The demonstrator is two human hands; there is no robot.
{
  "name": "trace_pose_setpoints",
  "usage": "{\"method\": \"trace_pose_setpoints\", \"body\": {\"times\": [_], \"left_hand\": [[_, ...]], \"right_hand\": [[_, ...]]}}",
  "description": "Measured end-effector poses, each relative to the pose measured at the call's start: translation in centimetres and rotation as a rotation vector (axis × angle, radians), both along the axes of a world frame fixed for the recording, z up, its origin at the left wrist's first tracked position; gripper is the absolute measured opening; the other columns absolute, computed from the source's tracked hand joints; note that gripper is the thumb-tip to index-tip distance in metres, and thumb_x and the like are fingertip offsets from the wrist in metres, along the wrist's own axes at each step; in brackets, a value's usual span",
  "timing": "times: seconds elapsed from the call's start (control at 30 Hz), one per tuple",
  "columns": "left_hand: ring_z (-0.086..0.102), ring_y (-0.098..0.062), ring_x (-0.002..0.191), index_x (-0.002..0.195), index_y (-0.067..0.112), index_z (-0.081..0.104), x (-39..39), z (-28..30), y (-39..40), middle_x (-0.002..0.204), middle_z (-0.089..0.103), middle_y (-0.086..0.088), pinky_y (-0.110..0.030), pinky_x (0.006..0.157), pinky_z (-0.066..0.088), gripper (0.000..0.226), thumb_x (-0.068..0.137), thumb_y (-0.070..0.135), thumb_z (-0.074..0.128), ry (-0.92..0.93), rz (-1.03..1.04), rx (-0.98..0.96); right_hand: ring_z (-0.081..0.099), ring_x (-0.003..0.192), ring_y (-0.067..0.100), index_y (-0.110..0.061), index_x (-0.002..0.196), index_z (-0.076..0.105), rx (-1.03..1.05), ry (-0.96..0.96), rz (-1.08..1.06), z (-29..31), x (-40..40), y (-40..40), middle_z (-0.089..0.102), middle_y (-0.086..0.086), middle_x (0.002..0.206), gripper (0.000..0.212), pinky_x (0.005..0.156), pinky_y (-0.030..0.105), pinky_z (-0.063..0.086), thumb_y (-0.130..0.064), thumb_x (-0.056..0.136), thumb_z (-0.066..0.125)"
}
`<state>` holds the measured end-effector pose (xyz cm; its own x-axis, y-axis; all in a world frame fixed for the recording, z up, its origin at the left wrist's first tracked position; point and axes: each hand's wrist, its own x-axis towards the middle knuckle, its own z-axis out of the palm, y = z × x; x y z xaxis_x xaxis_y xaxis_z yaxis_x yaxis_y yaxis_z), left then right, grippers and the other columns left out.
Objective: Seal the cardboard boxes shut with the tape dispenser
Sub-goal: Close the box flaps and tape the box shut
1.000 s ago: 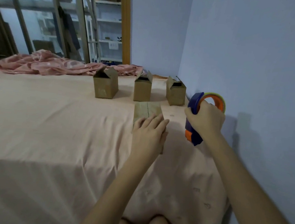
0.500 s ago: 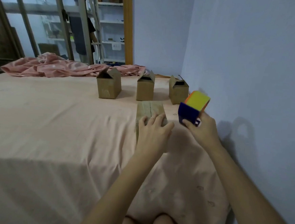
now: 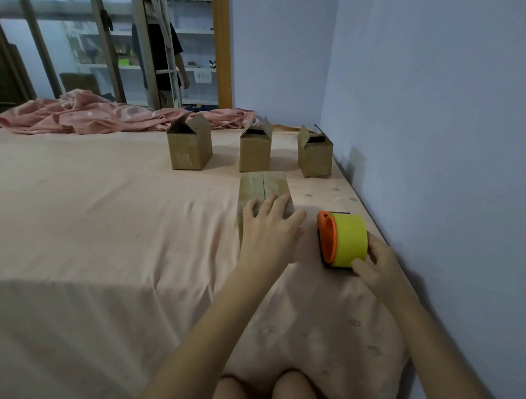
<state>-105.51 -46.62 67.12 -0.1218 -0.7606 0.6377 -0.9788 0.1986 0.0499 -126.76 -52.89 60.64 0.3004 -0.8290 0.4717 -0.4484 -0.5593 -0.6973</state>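
Left hand (image 3: 270,228) hides near box (image 3: 264,187) front half.

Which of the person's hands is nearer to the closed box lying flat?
Left. The left hand rests on the closed box; the right hand is off to its right, holding the tape dispenser.

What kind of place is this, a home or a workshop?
Probably a bedroom in a home. The boxes stand on a bed covered by a pink sheet, a crumpled pink blanket lies at its far edge, and glass doors open toward shelves.
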Motion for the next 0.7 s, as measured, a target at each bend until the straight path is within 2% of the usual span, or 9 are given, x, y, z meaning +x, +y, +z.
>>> {"method": "trace_pose_setpoints", "body": {"times": [0.13, 0.2, 0.27, 0.33, 0.37, 0.43, 0.57, 0.63, 0.7], "left_hand": [[0.054, -0.033, 0.118, 0.088, 0.015, 0.066, 0.0, -0.2, 0.1, 0.123, 0.06, -0.016, -0.05, 0.096, 0.037, 0.01, 0.08, 0.02, 0.067, -0.005, 0.006, -0.016], [0.051, -0.031, 0.12, 0.089, 0.016, 0.067, -0.2, -0.1, 0.3, 0.126, 0.058, -0.015, -0.047, 0.099, 0.034, 0.012, 0.079, 0.022, 0.065, -0.011, 0.019, -0.013], [0.045, -0.028, 0.125, 0.101, 0.022, 0.066, -0.3, 0.1, 0.3, 0.133, 0.052, -0.011, -0.044, 0.103, 0.027, 0.022, 0.081, 0.03, 0.06, -0.014, 0.015, 0.028], [0.042, -0.023, 0.127, 0.123, 0.032, 0.057, -0.2, 0.5, 0.2, 0.138, 0.047, -0.006, -0.041, 0.105, 0.024, 0.039, 0.084, 0.039, 0.056, 0.026, -0.031, 0.047], [0.043, -0.02, 0.126, 0.13, 0.035, 0.05, 0.0, 1.0, 0.2, 0.139, 0.046, -0.003, -0.039, 0.105, 0.026, 0.046, 0.085, 0.041, 0.055, 0.106, -0.071, 0.054], [0.041, -0.013, 0.127, 0.133, 0.033, 0.047, 0.9, 2.2, 0.5, 0.142, 0.043, 0.002, -0.029, 0.098, 0.034, 0.045, 0.089, 0.035, 0.054, 0.431, -0.179, 0.043], [0.039, 0.009, 0.123, 0.131, 0.031, 0.049, 4.0, 2.2, 1.4, 0.137, 0.045, 0.016, -0.008, 0.095, 0.03, 0.036, 0.095, 0.034, 0.041, 0.995, -0.17, -0.116], [0.036, 0.009, 0.124, 0.139, 0.031, 0.041, 5.4, 1.1, 1.5, 0.142, 0.041, 0.015, -0.011, 0.1, 0.028, 0.041, 0.099, 0.037, 0.035, 1.242, -0.164, 0.003], [0.028, -0.002, 0.135, 0.146, 0.027, 0.031, 5.6, -0.4, 1.5, 0.151, 0.03, 0.011, -0.027, 0.113, 0.022, 0.047, 0.102, 0.041, 0.029, 1.33, -0.188, 0.159]], "right_hand": [[0.058, 0.093, 0.002, -0.048, 0.107, 0.051, 0.044, -0.095, 0.04, 0.0, -0.1, 1.0, 0.06, -0.019, 0.101, 0.044, 0.073, 0.03, 0.049, -0.028, 0.067, 0.047], [0.054, 0.092, -0.001, -0.047, 0.108, 0.047, 0.088, -0.15, -0.006, 0.5, 0.2, 1.3, 0.056, -0.019, 0.101, 0.042, 0.077, 0.03, 0.044, -0.036, 0.067, 0.043], [0.049, 0.094, 0.008, -0.022, 0.115, 0.048, -0.054, -0.149, -0.165, 1.8, 0.6, 1.6, 0.049, -0.006, 0.107, 0.048, 0.083, 0.031, 0.041, -0.04, 0.071, 0.038], [0.046, 0.097, 0.014, -0.001, 0.112, 0.049, -0.268, -0.179, -0.316, 4.0, 1.4, 2.2, 0.043, 0.001, 0.107, 0.051, 0.086, 0.025, 0.038, -0.036, 0.076, 0.038], [0.046, 0.098, 0.014, 0.002, 0.11, 0.051, -0.349, -0.214, -0.326, 5.2, 2.1, 2.6, 0.043, 0.001, 0.107, 0.048, 0.086, 0.021, 0.037, -0.032, 0.078, 0.039], [0.048, 0.105, 0.009, -0.003, 0.114, 0.053, -0.386, -0.288, -0.224, 6.9, 3.7, 3.7, 0.047, -0.007, 0.11, 0.043, 0.093, 0.017, 0.037, -0.029, 0.082, 0.039], [0.034, 0.129, -0.008, -0.026, 0.136, 0.041, -0.056, -0.361, 0.056, 7.8, 8.2, 5.5, 0.042, -0.021, 0.137, 0.051, 0.102, 0.006, 0.025, -0.041, 0.087, 0.034], [0.024, 0.132, -0.014, -0.03, 0.144, 0.03, 0.153, -0.376, 0.113, 7.2, 10.0, 5.2, 0.03, -0.026, 0.143, 0.059, 0.1, 0.002, 0.019, -0.048, 0.088, 0.031], [0.021, 0.135, -0.008, -0.027, 0.148, 0.023, 0.325, -0.451, 0.153, 6.4, 11.5, 4.6, 0.024, -0.019, 0.15, 0.06, 0.108, 0.013, 0.018, -0.052, 0.094, 0.029]]}}
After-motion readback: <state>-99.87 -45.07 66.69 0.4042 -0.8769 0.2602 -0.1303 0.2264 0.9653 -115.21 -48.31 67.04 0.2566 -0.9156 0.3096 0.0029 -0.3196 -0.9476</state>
